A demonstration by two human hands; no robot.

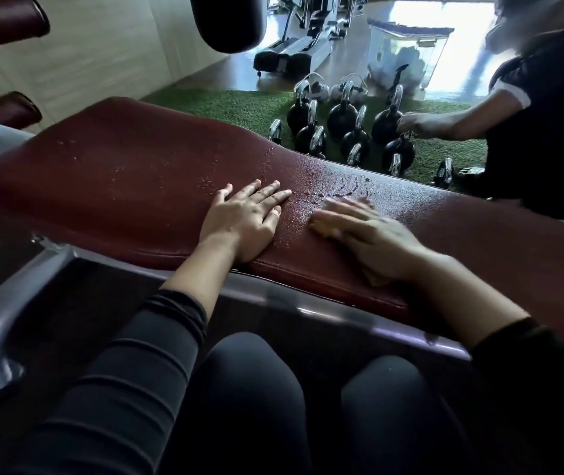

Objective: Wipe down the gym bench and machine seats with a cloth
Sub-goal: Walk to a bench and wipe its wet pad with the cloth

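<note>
The bench (157, 186), beaded with droplets, is steadied by the left hand (244, 219), laid flat with fingers straight. A cloth (378, 280), mostly hidden, is pressed onto the pad under the flattened right hand (366, 234), probably so the wet patch can be wiped.

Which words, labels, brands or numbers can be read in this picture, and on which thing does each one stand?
None can be read.
The bench pad and its frame show no print.
The kettlebells show no legible marking.
The clear plastic box shows no legible label.
</note>
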